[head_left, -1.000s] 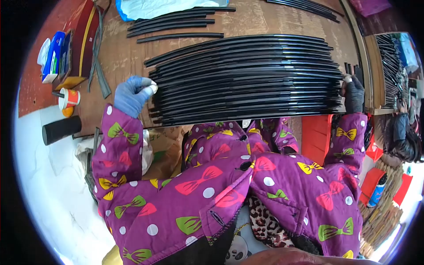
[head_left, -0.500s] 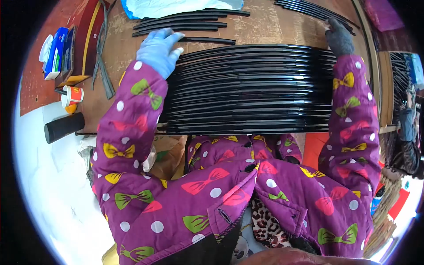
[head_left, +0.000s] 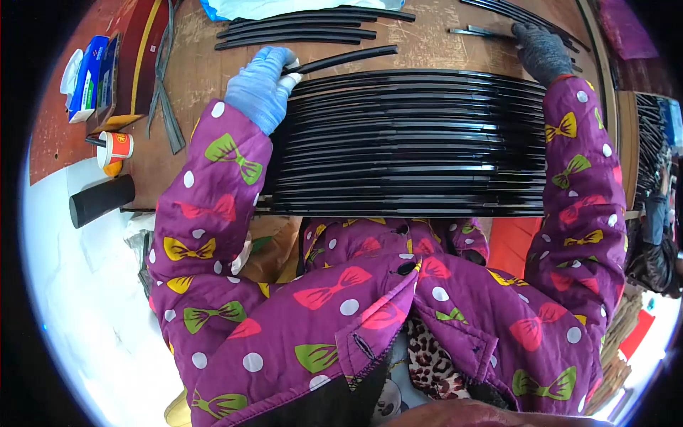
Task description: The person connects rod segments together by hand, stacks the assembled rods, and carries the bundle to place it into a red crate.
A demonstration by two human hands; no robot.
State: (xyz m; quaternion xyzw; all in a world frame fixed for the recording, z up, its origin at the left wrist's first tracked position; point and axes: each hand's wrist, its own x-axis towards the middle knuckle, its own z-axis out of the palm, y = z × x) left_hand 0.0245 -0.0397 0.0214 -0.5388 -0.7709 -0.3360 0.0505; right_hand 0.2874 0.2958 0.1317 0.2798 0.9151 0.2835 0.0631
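Note:
My left hand [head_left: 257, 89], in a pale blue glove with white fingertips, pinches the left end of a short black tube [head_left: 348, 59]. The tube's right end is lifted, tilting over the wooden table. My right hand [head_left: 544, 55], in a dark grey glove, is closed around a thin black strip [head_left: 478, 33] whose end sticks out to the left; its fingers are partly hidden. Between my arms lies a wide row of glossy black strips [head_left: 409, 142], packed side by side. Several loose black tubes [head_left: 299, 32] lie beyond my left hand.
More thin black strips [head_left: 512, 8] lie at the far right, beside the table's raised wooden edge [head_left: 601, 78]. A pale blue plastic bag [head_left: 284, 7] sits at the back. On the left are a tissue box [head_left: 89, 78], a paper cup [head_left: 115, 148] and a black cylinder [head_left: 102, 201].
My left hand has picked up the short tube's end, swinging its far end up. My right hand has moved slightly, and a thin strip now protrudes leftward from it.

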